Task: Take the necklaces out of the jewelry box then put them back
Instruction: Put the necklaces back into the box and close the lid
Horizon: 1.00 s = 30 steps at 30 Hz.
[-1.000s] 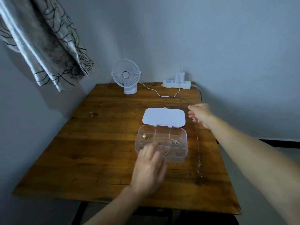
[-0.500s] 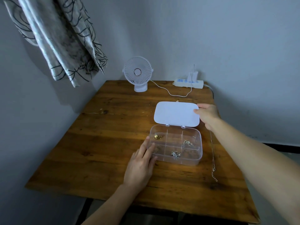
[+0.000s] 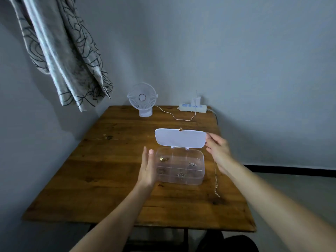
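Chain (image 3: 216, 180) upper end hidden behind right hand (image 3: 217, 151); jewelry box (image 3: 181, 180) contents too small to identify.

I see my left hand (image 3: 148, 168) standing on edge, fingers straight and together, palm turned toward my right hand (image 3: 219, 151), which sits slightly farther forward, fingers loosely extended. Both bare forearms reach forward.
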Tool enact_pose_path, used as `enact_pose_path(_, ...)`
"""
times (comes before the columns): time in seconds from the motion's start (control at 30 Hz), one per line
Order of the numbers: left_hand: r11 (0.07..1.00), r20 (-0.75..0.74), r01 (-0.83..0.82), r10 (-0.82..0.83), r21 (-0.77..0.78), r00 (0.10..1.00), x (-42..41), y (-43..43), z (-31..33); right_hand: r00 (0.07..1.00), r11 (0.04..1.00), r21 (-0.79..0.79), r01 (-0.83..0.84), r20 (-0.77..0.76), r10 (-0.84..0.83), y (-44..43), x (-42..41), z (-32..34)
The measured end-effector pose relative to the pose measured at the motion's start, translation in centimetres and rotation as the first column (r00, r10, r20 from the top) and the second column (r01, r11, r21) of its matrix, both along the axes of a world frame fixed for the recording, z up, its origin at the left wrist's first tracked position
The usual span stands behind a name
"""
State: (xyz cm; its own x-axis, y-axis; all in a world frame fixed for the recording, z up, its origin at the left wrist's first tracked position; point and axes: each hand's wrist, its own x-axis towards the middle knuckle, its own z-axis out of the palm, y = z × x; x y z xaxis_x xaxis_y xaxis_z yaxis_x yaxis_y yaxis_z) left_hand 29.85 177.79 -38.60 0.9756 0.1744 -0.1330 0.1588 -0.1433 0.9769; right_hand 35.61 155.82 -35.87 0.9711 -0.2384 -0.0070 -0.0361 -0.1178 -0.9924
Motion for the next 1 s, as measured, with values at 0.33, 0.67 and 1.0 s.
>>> enact_pose_path(0.33, 0.992, -0.071, 0.063, -0.056, 0.111, 0.996, -0.5, -0.1, 0.6, 0.987, 0.907, -0.412, -0.083, 0.092, 0.132, 0.9, -8.0, -2.1)
enact_pose_path(0.67, 0.736, -0.065, 0.187, -0.192, 0.65, 0.979, -2.0, 0.1, -3.2, 0.974, 0.721, -0.674, -0.161, 0.009, 0.226, 1.8, -9.5, -7.1)
enact_pose_path(1.0, 0.631, 0.077, 0.088, -0.23, 0.771, 0.97, -3.5, 1.1, -6.3, 0.985, 0.604, -0.785, -0.142, -0.053, 0.162, 2.7, -9.7, -8.0)
